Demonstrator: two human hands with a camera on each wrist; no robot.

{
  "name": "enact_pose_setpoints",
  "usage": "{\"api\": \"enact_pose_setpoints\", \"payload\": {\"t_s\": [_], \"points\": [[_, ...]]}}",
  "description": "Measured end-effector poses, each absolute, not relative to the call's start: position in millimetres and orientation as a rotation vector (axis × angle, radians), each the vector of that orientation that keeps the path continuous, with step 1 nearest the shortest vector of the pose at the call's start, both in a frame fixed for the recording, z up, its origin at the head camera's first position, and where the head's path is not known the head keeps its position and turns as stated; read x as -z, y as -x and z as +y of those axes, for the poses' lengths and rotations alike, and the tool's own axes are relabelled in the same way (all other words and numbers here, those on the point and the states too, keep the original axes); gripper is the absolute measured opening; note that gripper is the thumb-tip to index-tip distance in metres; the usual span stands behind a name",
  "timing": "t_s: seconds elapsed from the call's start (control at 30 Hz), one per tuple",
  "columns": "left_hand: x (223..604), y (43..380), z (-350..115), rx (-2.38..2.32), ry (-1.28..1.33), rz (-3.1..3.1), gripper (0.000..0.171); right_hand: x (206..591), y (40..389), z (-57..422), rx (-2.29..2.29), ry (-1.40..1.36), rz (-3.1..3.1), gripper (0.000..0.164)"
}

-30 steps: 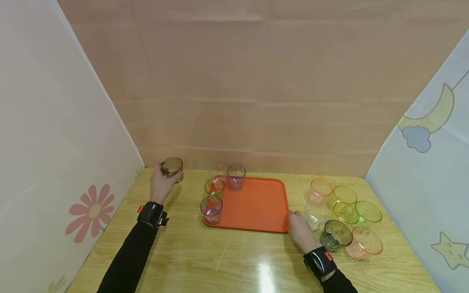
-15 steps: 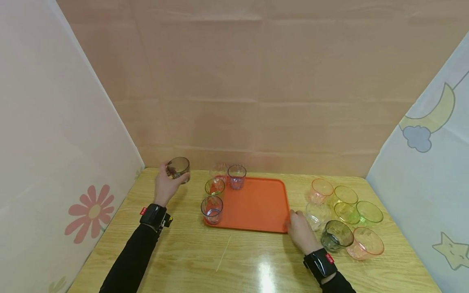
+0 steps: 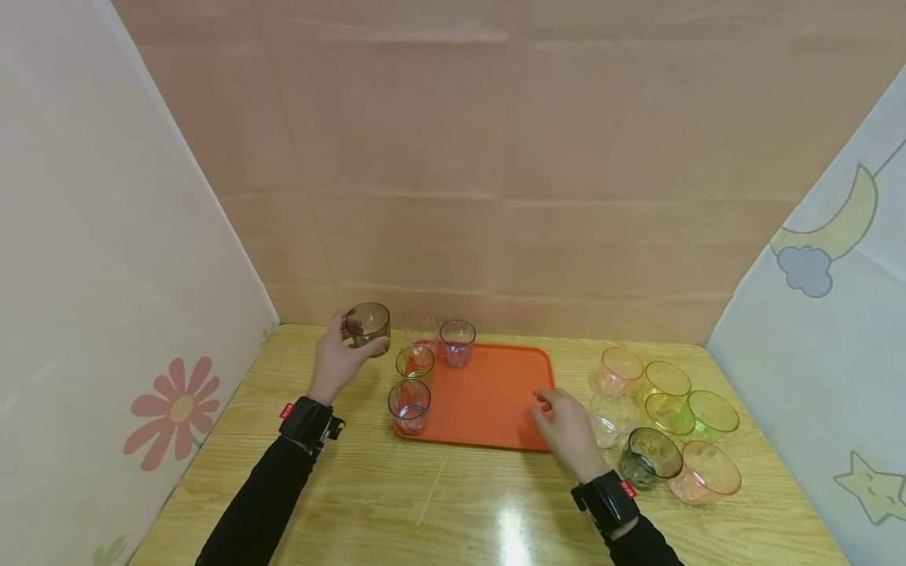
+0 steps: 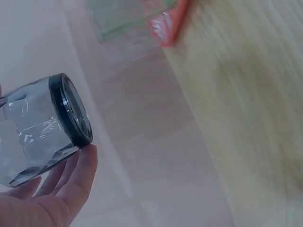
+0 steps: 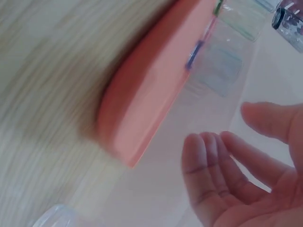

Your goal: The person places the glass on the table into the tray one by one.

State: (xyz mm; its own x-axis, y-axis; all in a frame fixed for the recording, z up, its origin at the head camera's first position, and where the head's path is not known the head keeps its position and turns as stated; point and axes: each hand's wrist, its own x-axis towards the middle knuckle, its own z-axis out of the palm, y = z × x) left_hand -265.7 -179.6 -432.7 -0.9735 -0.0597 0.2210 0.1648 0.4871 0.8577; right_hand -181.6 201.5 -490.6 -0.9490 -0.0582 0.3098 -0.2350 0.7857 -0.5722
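My left hand (image 3: pixel 338 363) grips a smoky grey glass (image 3: pixel 370 328), fingers and thumb round its side, just left of the glasses on the tray. In the left wrist view the glass (image 4: pixel 45 130) shows its dark thick base, raised off the wooden table (image 4: pixel 246 94). An orange tray (image 3: pixel 495 397) lies in the middle, bearing a purple glass (image 3: pixel 457 352), a yellow-green one (image 3: pixel 414 360), a bluish one (image 3: pixel 409 417) and a pale one (image 3: pixel 422 330) along its left side. Above the tray's right edge, my right hand (image 3: pixel 569 432) holds nothing, its fingers loosely bent and thumb apart.
On the right stands a group of several glasses, among them a dark grey one (image 3: pixel 647 460), a pink one (image 3: pixel 704 472), a green one (image 3: pixel 713 413) and a clear one (image 3: pixel 611 420). A brown paper wall (image 3: pixel 495 157) closes off the back, with white printed panels at both sides.
My left hand has carried the smoky grey glass rightward, closer to the tray. The right hand has let go of the tray's right edge and lifted over it. The tray stays in place.
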Motion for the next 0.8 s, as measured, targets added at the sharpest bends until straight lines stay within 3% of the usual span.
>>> {"api": "enact_pose_setpoints", "payload": {"t_s": [0.13, 0.57, 0.8], "points": [[429, 260, -169, 1.525, 0.220, -2.518, 0.087, 508, 189, 199, -0.951, -0.358, -2.601, 0.030], [419, 246, -135, 1.613, 0.463, -2.527, 0.086, 470, 189, 165, -1.184, -0.344, -2.595, 0.042], [420, 241, -120, 1.586, 0.519, -2.572, 0.087, 502, 209, 165, -1.351, -0.527, -2.549, 0.047]]}}
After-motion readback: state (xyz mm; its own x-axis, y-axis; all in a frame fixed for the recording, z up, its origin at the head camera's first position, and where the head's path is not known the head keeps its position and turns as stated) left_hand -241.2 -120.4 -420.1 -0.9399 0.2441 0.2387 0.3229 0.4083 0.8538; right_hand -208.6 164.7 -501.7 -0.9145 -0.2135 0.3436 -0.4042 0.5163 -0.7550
